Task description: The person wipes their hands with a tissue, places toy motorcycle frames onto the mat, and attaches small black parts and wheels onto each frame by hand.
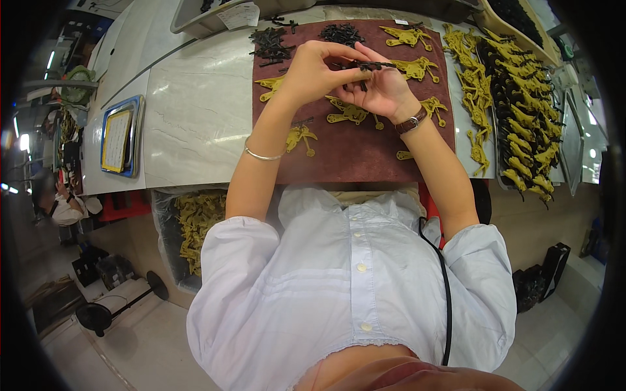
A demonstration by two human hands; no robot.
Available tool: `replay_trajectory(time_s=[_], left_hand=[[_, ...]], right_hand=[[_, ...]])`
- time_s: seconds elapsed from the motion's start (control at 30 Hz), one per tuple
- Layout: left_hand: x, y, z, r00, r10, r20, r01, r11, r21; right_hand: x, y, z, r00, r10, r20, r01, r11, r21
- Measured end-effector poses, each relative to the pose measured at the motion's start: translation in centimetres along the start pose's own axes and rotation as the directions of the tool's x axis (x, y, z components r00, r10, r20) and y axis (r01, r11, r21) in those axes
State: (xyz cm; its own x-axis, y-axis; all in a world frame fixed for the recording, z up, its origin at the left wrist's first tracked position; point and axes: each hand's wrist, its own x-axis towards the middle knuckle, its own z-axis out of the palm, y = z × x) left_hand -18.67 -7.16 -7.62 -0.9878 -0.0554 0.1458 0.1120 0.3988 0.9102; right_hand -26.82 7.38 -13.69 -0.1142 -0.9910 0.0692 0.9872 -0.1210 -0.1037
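Pinching a small black part point(362, 66) between your left hand point(313, 70) and right hand point(381, 91) above the brown mat point(365, 150), you've filled the right-hand tray point(502, 171); several mustard pieces point(349, 114) remain.

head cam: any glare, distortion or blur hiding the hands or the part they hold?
Head view: heavy fisheye, table edges bow and corners go black; soft glare on the pale tabletop, none on the brown mat; left hand and right hand sharp, together on a small black part; rim areas soft.
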Motion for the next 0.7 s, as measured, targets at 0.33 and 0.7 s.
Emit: replay_trajectory(time_s=[0.33, 0.7], left_hand=[[1.1, 0.6, 6.0, 0.999, -0.007, 0.032, 0.015, 0.971, -0.238], [1.2, 0.7, 9.8, 0.994, -0.107, 0.023, 0.098, 0.776, -0.623]], right_hand=[[-6.0, -1.3, -2.6, 0.981, -0.149, -0.127, 0.147, 0.989, -0.02], [-8.2, -1.0, -0.8, 0.951, -0.248, -0.185, 0.21, 0.956, -0.205]])
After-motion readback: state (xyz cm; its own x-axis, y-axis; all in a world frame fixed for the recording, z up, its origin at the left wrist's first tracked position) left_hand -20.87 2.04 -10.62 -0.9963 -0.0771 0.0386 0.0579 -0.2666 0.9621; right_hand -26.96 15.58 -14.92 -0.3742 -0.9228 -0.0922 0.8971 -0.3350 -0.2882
